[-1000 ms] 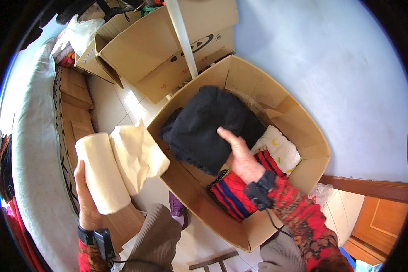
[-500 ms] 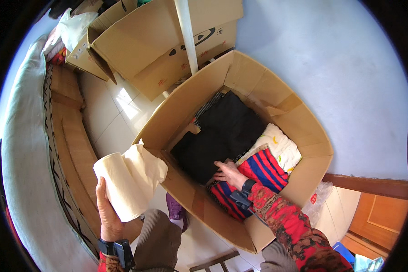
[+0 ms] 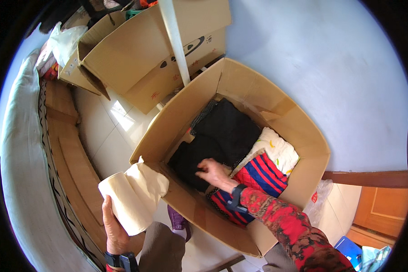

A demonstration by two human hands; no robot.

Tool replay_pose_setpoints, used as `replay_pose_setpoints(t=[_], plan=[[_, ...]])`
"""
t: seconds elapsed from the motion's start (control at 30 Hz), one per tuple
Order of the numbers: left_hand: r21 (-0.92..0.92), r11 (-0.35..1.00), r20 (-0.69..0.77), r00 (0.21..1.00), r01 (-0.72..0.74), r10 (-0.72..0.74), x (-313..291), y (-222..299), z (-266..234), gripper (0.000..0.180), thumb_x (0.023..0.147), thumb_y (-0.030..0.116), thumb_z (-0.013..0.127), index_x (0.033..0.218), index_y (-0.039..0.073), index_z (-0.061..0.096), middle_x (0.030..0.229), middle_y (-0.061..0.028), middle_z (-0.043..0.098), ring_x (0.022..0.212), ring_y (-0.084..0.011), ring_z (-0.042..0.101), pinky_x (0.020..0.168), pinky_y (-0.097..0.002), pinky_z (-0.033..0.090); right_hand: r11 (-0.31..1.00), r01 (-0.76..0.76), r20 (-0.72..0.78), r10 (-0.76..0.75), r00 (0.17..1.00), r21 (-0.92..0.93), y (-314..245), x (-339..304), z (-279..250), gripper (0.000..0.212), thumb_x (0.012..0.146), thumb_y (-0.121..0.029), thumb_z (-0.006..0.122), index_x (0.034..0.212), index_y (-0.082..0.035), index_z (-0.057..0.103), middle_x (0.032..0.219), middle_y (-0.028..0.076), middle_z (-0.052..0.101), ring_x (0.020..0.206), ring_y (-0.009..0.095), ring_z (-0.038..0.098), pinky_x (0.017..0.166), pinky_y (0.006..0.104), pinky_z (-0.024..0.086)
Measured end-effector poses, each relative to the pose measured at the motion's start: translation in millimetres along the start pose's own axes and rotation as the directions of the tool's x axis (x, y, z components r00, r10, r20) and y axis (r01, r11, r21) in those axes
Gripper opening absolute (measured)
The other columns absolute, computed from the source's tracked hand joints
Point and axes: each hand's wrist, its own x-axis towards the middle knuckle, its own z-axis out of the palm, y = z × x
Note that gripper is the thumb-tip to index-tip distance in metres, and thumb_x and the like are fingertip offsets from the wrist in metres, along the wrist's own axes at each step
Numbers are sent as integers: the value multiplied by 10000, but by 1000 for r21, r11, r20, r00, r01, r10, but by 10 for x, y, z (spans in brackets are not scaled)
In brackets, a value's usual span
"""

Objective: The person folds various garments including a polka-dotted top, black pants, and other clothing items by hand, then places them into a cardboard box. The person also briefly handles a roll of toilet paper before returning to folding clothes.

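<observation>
My left hand [image 3: 115, 231] grips a cream paper roll [image 3: 127, 204] from below, beside the left edge of a large open cardboard box [image 3: 276, 86]. A loose sheet of the roll flares out toward the box. Inside the box, my right hand [image 3: 215, 174] is over a folded black garment [image 3: 226, 131], its fingers bent in together. Whether cloth is pinched between those fingertips is hidden. Below my right wrist lies a red and blue striped cloth [image 3: 263, 174]. Against it, farther right, rests a white patterned cloth [image 3: 276, 147].
Another cardboard box [image 3: 122, 59] stands at the back left, with a white pole [image 3: 174, 41] in front of it. A bed edge [image 3: 20, 163] runs along the left. Pale wall [image 3: 317, 81] borders the box on the right, and a clear plastic bag [image 3: 319, 199] lies near it.
My right hand has shifted left and up over the black garment, its fingers drawing in from a spread pose. The left hand with the paper roll has moved slightly down and right in view.
</observation>
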Motion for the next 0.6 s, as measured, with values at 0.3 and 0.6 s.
replay_pose_setpoints(t=[0.3,0.6], plan=[[41,999,50,999,10,-12,-31,21,42,701,909,560,529,1383,50,444,1280,-122,571,1132,-238,578,964,-382,489,994,95,339,-109,934,58,-130,190,174,520,865,-262,658,1287,15,534,1294,217,546,1218,334,521,1054,392,406],[-216,946,370,917,243,-151,-204,-52,306,776,865,650,535,1394,88,451,1338,-129,539,1175,-306,557,1021,-468,447,551,-349,504,-155,850,758,-1227,-341,-776,723,920,-606,520,1326,-10,476,1281,130,559,1158,185,559,974,350,469]])
